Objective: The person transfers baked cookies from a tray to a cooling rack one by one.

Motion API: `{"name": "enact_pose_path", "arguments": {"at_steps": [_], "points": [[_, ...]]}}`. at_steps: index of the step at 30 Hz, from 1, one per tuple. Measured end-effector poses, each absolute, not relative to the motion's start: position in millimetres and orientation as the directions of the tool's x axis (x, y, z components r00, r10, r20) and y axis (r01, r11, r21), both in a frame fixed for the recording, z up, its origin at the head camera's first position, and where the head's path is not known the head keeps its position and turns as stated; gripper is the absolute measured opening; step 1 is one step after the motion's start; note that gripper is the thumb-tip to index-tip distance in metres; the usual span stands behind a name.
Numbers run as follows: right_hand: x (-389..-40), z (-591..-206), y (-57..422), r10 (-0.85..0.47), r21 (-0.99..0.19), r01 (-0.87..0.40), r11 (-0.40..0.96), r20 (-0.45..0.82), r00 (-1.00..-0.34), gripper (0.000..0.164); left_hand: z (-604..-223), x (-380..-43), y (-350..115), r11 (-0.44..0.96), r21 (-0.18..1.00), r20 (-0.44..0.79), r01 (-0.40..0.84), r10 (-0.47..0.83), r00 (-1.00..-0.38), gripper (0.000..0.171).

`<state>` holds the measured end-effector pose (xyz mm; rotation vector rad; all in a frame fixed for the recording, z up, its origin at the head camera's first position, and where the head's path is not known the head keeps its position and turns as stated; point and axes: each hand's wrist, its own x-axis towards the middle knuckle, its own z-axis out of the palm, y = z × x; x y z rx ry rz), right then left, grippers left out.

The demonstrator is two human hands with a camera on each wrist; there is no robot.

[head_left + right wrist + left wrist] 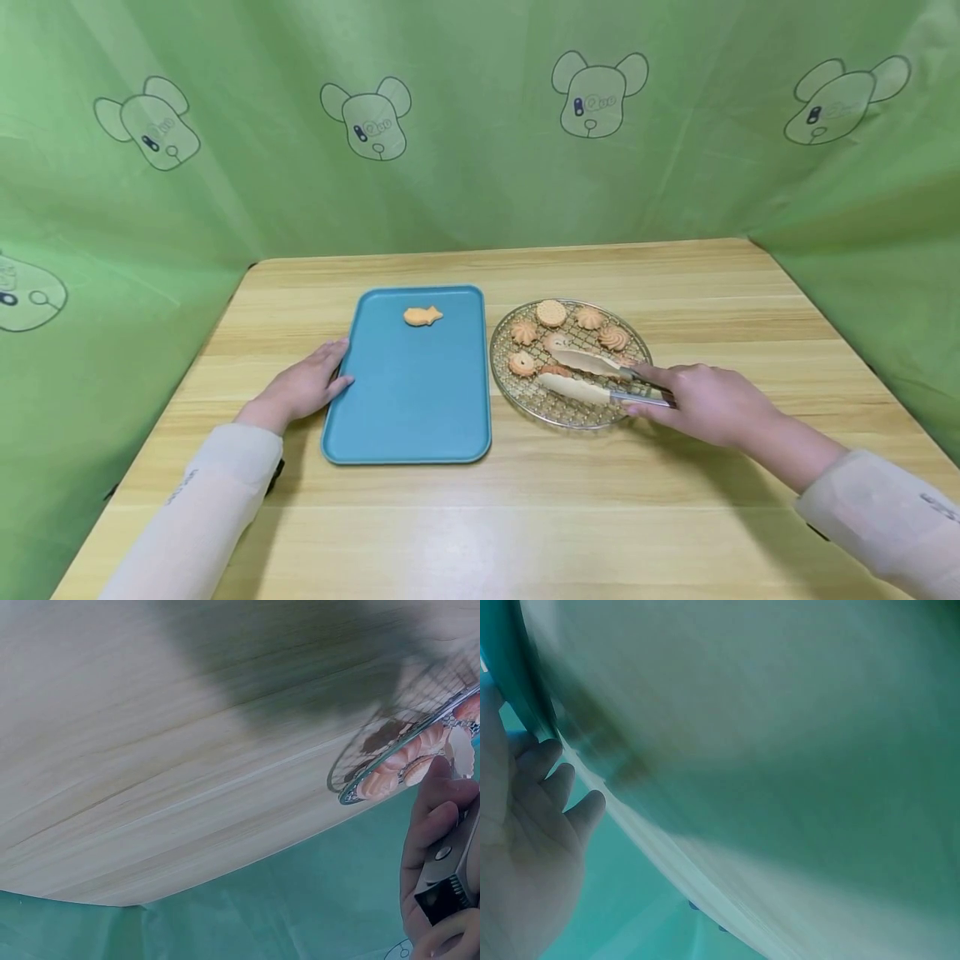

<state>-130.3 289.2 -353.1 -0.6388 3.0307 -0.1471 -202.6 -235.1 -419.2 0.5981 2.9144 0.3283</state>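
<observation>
My right hand point(712, 404) grips a pair of tongs point(641, 398) by their metal arms. The tongs' pale scalloped tips stand apart over a round wire rack point(573, 423). Several cookies lie on the rack, among them a round dotted cookie point(551, 312) and a swirled cookie point(613, 337). A browner cookie point(555, 370) shows partly between the tips, and others are partly hidden beneath them. My left hand point(303, 387) rests at the left edge of a blue tray point(416, 408), thumb on the rim, fingers loosely extended. Near the tray's far end sits a fish-shaped cookie point(422, 316).
Tray and rack stand side by side on a light wooden table point(585, 517), a narrow strip of wood between them. A green curtain point(480, 192) with bear-head prints hangs behind the table and along both sides.
</observation>
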Motion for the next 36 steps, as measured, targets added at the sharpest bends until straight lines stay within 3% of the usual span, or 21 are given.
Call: {"name": "enact_pose_path", "arguments": {"at_steps": [12, 36], "points": [[-134.1, -356.8, 281.5, -0.385, -0.106, -0.379, 0.919, -0.045, -0.922, 0.086, -416.5, -201.1, -234.6, 0.896, 0.243, -0.098, 0.371, 0.404, -0.910, 0.065], [-156.8, -371.7, 249.1, -0.376, -0.126, -0.376, 0.918, 0.021, -0.926, 0.101, -419.1, -201.8, -235.0, 0.898, 0.236, -0.096, 0.372, 0.403, -0.910, 0.064]]}}
